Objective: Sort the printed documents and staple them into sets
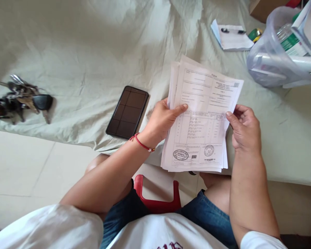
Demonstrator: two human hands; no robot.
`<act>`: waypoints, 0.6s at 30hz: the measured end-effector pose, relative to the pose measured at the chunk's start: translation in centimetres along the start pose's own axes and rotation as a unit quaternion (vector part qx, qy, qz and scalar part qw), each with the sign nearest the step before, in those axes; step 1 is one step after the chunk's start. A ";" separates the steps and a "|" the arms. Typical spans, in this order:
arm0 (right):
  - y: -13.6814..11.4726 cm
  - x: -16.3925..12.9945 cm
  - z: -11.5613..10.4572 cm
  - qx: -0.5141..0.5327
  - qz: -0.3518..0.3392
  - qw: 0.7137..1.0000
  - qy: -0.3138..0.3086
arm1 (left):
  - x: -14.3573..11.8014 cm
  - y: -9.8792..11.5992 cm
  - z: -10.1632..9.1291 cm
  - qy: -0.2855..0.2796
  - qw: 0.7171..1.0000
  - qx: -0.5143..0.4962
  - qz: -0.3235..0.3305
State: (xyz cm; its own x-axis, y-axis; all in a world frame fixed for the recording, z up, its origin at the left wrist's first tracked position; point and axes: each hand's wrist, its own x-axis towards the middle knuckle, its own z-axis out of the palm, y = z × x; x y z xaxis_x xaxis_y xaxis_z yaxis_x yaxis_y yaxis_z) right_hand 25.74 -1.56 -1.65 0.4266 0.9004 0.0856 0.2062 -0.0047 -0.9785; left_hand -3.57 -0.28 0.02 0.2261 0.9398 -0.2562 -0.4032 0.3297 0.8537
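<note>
Stack of printed stamped papers (200, 117), fanned, tilted, above the lap

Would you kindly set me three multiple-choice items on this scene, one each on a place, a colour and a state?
1. Where does the phone lie?
A. On the sheet, left of the papers
B. In the plastic bag
C. On the red stool

2. What colour is the cord on the left wrist?
A. Blue
B. Red
C. Green

3. How is the stack of papers held?
A. Lying flat, untouched
B. By the right hand alone
C. By both hands, one at each side edge

Answers: 1 A, its dark screen faces up on the sheet. 2 B, the wrist cord is red. 3 C, the left hand and right hand each pinch an edge.
</note>
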 end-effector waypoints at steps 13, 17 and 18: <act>-4.5 -1.6 1.5 0.118 -0.024 0.993 -0.015 | -0.7 3.7 1.0 -0.045 0.996 0.035 0.066; -6.8 -2.2 1.6 0.138 -0.145 0.979 0.034 | -1.9 5.3 1.0 -0.029 0.987 0.096 0.124; -7.3 -2.4 1.5 0.143 -0.162 0.976 0.030 | -2.2 5.7 0.9 -0.025 0.985 0.109 0.132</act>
State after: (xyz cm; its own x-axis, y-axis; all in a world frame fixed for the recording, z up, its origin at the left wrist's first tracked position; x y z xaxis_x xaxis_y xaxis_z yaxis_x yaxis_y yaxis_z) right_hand 21.91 -3.04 5.03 0.4319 0.8080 0.4008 0.0882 0.4044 -0.9103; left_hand -5.60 -0.57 5.90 0.1837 0.9830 0.0053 -0.2548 0.0424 0.9661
